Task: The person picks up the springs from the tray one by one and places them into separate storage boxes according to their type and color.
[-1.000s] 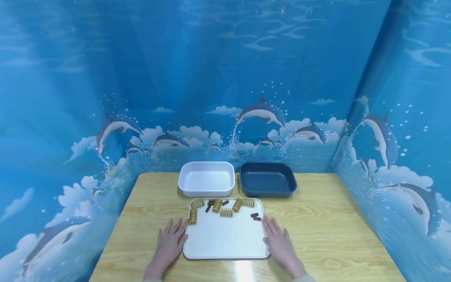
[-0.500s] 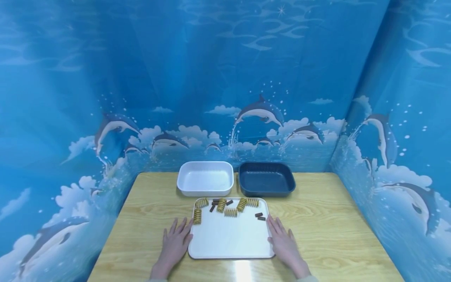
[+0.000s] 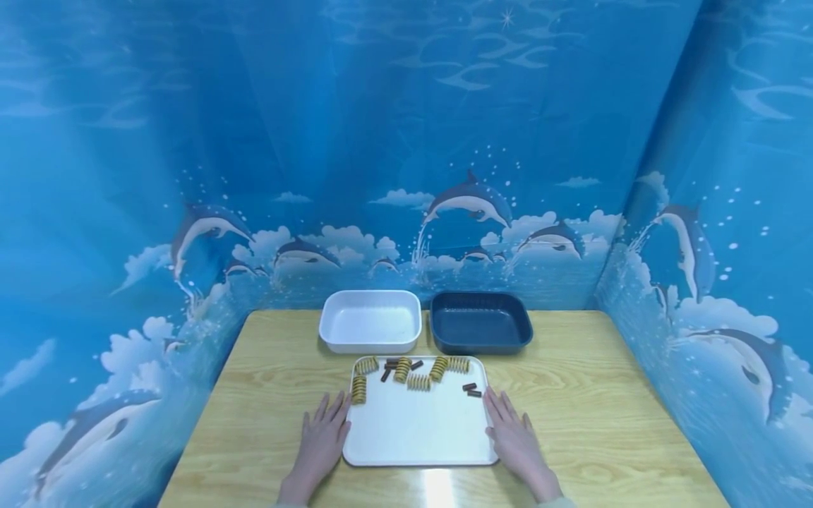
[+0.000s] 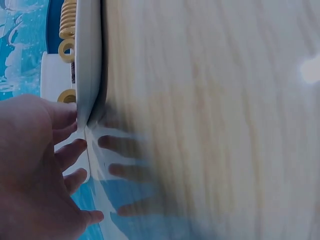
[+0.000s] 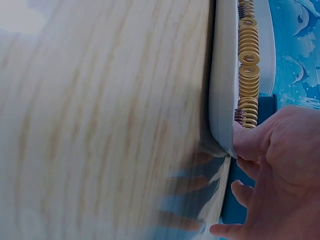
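A white rectangular tray point(image 3: 419, 430) lies on the wooden table, my hands at its two short sides. My left hand point(image 3: 320, 441) touches the left edge with outstretched fingers. On the opposite side, my right hand point(image 3: 517, 444) touches the right edge, fingers likewise extended. Several yellow coil springs point(image 3: 358, 389) lie along the tray's far and left parts. Small dark brown cylinders point(image 3: 474, 394) are among them, two lying apart near the right edge. In the left wrist view, the thumb of the left hand point(image 4: 30, 165) meets the tray wall point(image 4: 88, 55); the right wrist view shows the right hand point(image 5: 287, 160) likewise.
Behind the tray stand two deep bins side by side, a white bin point(image 3: 370, 348) on the left and a dark blue bin point(image 3: 480, 348) on the right. Dolphin-printed curtains point(image 3: 356, 141) enclose the wooden table point(image 3: 591, 395) at the back and sides.
The tray has slid a little to the right, carrying the springs and brown cylinders along. Both hands have moved right with it at its edges. The bins stay in place.
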The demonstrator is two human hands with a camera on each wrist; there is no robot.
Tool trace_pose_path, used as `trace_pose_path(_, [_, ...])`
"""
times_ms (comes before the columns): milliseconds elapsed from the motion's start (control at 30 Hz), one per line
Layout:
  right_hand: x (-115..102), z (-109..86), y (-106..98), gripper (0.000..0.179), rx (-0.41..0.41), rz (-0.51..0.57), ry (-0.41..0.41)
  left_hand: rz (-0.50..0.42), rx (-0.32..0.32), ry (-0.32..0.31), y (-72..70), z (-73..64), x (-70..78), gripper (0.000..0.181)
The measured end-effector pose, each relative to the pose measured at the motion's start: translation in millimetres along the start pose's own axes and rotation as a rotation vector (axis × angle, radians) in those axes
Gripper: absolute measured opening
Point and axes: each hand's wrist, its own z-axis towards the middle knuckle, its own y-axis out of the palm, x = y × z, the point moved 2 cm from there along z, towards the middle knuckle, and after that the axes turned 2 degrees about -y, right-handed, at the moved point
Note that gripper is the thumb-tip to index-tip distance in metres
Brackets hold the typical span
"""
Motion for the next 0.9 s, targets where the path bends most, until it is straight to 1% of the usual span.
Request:
trace_pose_path(133, [1, -0.5, 0, 0.063, 0.001, 0.003, 0.005, -0.011, 0.014, 0.026, 2.3, 3.1, 7.0, 0.05])
trace_pose_path(267, [1, -0.6, 0, 0.064, -0.004, 0.017, 0.01, -0.021, 0.014, 0.019, 5.2, 8.1, 13.3, 0.055])
trace_pose_path(500, [-1, -0.9, -1, 0.064, 0.0, 0.034, 0.005, -0.028, -0.046, -0.039, 14.4, 20.8, 18.0, 0.063])
trace_pose_path(633, [0, 1.8, -3, 0.065, 0.009, 0.052, 0.001, -0.023, -0.057, -0.063, 20.3, 26.4, 18.7, 0.07])
trace_pose_path(733, [0, 8.4, -5, 0.059, 0.081, 0.067, -0.024, -0.043, -0.047, -0.065, 23.0, 28.0, 19.6, 0.076])
trace_pose_path(767, [1, 11.8, -6, 0.056, 0.107, 0.085, -0.018, -0.045, -0.046, -0.063, 23.1, 28.5, 20.2, 0.078])
trace_pose_path(833, [1, 17.9, -10, 0.046, 0.169, 0.132, -0.006, -0.053, -0.044, -0.061, 22.9, 28.9, 21.2, 0.08])
trace_pose_path(900, [1, 24.2, -14, 0.036, 0.238, 0.206, 0.021, -0.053, -0.048, -0.064, 21.9, 29.5, 22.7, 0.081])
